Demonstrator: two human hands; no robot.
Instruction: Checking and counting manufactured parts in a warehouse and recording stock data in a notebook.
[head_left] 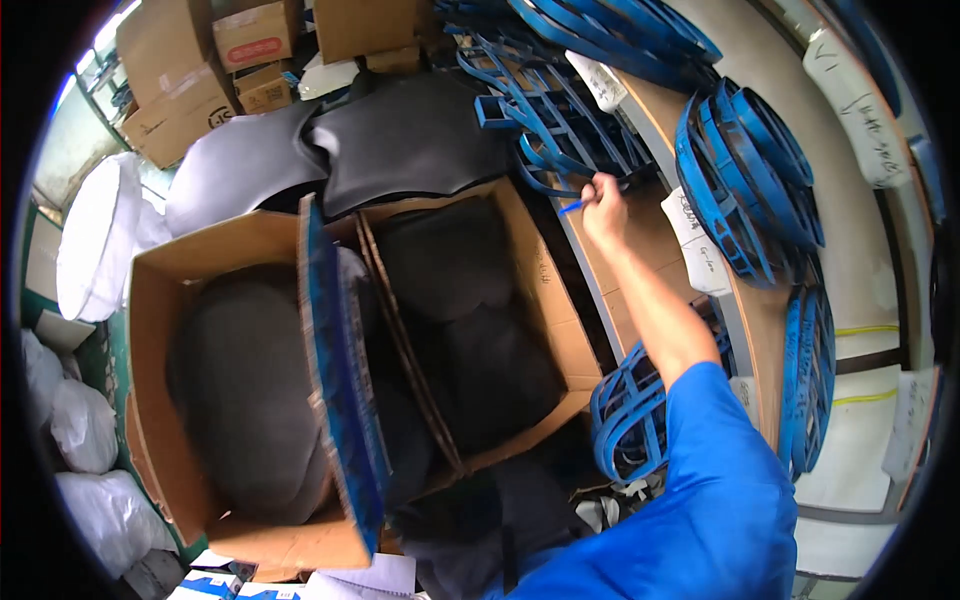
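My right hand (pixel 605 212) is stretched out over the shelf on the right, at the end of a bare forearm and a blue sleeve. Its fingers are closed round a slim pen (pixel 572 208) with a blue end; the rest of it is mostly hidden by the hand. Just beyond the hand lie blue metal-strip frames (pixel 565 125) that look like cutting dies, stacked on the shelf. Whether the hand touches them I cannot tell. My left hand is out of view.
Two open cardboard boxes (pixel 155 400) hold dark sheets (pixel 245 380), with a tall blue-edged panel (pixel 340 390) standing between them. More blue frames (pixel 745 180) fill the right shelves, fronted by white labels (pixel 695 245). Black sheets (pixel 415 135), brown cartons (pixel 170 90) and white bags (pixel 85 425) lie around.
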